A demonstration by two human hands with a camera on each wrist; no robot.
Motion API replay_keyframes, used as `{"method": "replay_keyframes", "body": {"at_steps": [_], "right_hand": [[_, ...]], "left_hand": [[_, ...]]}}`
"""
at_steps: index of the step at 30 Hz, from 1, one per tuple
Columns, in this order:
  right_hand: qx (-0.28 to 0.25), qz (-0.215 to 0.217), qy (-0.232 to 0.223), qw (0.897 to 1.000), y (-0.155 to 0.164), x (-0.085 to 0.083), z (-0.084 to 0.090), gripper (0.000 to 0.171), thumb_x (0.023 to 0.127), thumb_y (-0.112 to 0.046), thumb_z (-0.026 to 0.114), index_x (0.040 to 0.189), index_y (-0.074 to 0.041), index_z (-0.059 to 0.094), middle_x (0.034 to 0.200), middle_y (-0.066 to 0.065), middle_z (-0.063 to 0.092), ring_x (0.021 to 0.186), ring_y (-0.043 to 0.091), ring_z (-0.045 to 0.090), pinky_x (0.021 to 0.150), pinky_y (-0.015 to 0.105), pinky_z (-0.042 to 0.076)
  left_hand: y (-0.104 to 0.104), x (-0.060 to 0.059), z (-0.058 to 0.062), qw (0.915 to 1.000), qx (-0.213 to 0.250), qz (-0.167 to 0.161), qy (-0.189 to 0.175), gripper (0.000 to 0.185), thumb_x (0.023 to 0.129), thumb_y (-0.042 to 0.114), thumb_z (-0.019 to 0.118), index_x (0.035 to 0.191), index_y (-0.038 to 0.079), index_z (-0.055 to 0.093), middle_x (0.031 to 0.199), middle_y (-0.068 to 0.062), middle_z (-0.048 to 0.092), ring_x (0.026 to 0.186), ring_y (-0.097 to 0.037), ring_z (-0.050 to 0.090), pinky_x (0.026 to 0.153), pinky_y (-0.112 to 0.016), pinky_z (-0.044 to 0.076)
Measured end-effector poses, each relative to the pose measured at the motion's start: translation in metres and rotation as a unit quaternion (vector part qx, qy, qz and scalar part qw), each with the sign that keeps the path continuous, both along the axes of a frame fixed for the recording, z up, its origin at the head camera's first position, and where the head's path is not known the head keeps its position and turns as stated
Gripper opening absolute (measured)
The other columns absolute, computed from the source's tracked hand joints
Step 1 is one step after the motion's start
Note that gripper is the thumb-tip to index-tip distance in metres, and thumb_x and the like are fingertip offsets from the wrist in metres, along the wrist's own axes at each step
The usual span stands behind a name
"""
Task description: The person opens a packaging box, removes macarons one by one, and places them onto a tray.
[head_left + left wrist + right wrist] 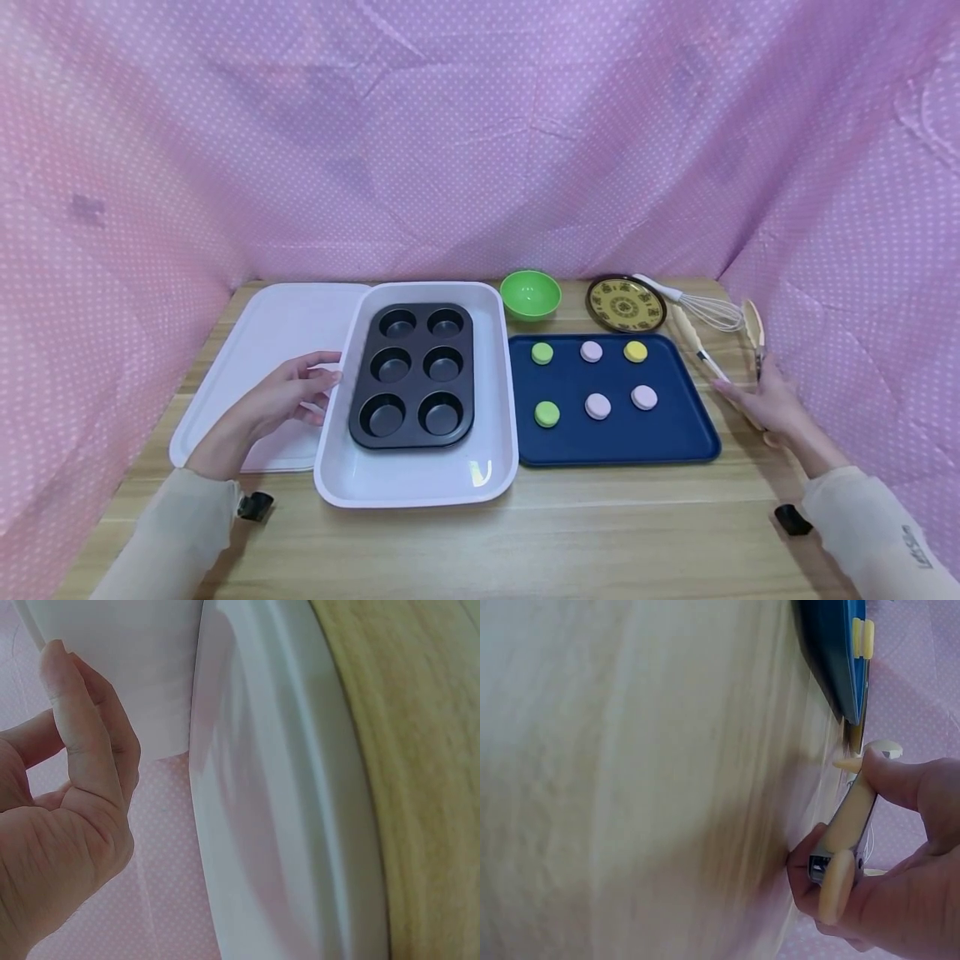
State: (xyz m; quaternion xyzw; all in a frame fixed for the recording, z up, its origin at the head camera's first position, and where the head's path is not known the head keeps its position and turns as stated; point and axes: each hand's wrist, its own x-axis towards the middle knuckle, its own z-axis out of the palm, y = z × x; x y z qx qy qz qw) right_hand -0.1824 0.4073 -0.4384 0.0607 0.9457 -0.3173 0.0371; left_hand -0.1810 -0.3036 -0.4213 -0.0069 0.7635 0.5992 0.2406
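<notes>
My left hand (315, 385) lies relaxed on a flat white board (262, 350), its fingertips at the left rim of a deep white tray (420, 487). The left wrist view shows those fingers (79, 727) beside that white rim (255, 825), gripping nothing. A black six-cup muffin tin (414, 375) sits inside the white tray. My right hand (750, 398) grips the hinge end of cream tongs (754, 329), whose two arms spread away from me. In the right wrist view my fingers curl round the tongs (847, 825) just above the wooden table.
A dark blue tray (622, 437) left of my right hand carries several macarons: green (547, 413), lilac (597, 406) and yellow (635, 351). Behind it stand a green bowl (530, 293), a patterned plate (626, 303) and a whisk (705, 310). Pink dotted cloth walls enclose the table.
</notes>
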Motion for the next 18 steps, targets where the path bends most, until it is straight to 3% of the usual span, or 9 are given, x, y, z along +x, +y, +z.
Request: {"method": "replay_keyframes", "body": {"at_steps": [7,11,18], "right_hand": [[0.063,0.032,-0.002,0.997,0.005,-0.002,-0.001,0.092,0.097,-0.043,0.066,0.141,0.021,0.017,0.124,0.052,0.034,0.114,0.072,0.028,0.089,0.080,0.033],[0.058,0.040,0.001,0.997,0.008,-0.003,-0.004,0.098,0.096,-0.043,0.067,0.147,0.019,0.011,0.127,0.051,0.031,0.117,0.072,0.024,0.089,0.080,0.031],[0.041,0.047,0.004,0.998,0.012,-0.002,-0.003,0.084,0.096,-0.042,0.068,0.138,0.015,0.023,0.121,0.046,0.038,0.113,0.066,0.031,0.087,0.077,0.035]], "left_hand": [[0.001,0.000,0.000,1.0000,-0.003,0.000,0.001,0.060,0.104,0.023,0.060,0.153,0.001,0.034,0.103,-0.009,0.063,0.078,-0.021,0.067,0.065,-0.037,0.062],[0.001,0.000,0.000,1.0000,0.000,0.002,-0.001,0.061,0.104,0.023,0.060,0.154,0.001,0.033,0.102,-0.008,0.064,0.077,-0.020,0.068,0.065,-0.037,0.062],[0.001,0.000,0.000,1.0000,0.002,0.002,0.001,0.062,0.104,0.024,0.061,0.154,0.001,0.033,0.102,-0.008,0.064,0.077,-0.020,0.068,0.064,-0.036,0.062]]}}
